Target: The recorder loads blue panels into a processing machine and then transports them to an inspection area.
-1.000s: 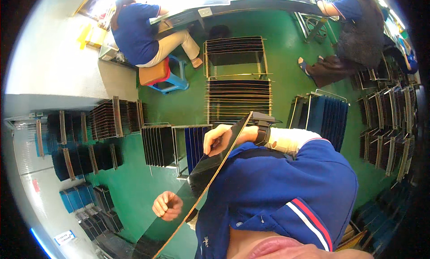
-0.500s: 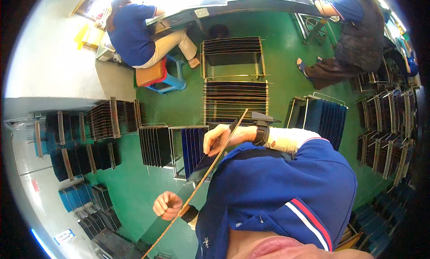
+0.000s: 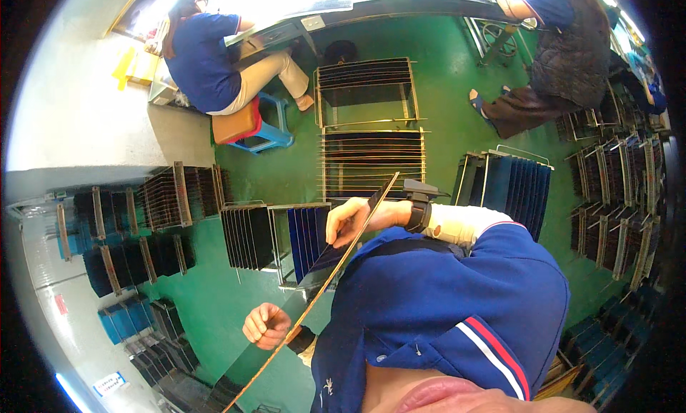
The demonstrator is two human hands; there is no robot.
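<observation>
A thin, dark, see-through glassy sheet with an orange-brown edge stands tilted in front of my chest, its long edge running from upper right to lower left. My right hand, with a black device strapped on its wrist, has its fingers and thumb closed on the upper part of the sheet. Lower down and to the left, my left hand is curled against the sheet near its edge. What the left fingertips press on is partly hidden.
Racks of upright dark panels stand close ahead: one in the middle, one to the left, one to the right. More loaded racks line both sides. A seated person and a standing person work at a long bench.
Both hands keep their hold on the sheet and hardly move. The surroundings have shifted slightly as my head turned a little.
</observation>
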